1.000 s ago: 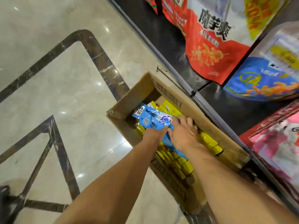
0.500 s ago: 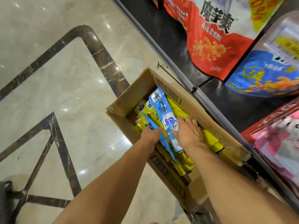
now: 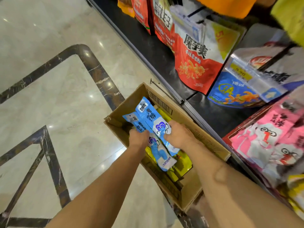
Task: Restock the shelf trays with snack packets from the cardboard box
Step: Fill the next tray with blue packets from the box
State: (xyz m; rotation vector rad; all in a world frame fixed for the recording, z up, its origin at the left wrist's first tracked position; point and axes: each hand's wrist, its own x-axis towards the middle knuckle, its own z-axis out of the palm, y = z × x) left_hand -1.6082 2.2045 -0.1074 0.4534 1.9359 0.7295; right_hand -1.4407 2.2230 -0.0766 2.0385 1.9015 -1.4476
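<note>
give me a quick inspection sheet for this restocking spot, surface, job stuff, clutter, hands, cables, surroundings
Surface: polished marble floor with dark inlaid bands; the cardboard box stands on it, open, beside the shelf.
Job's things: blue packets held in a bunch above the box; yellow packets lie inside it.
Clutter: a thin metal peg lies by the box's far corner.
Hands: left hand grips the blue packets from the left; right hand grips them from the right.
Cables: nothing seen.
Surroundings: dark shelf carrying a red bag, a blue bag and pink packets.
</note>
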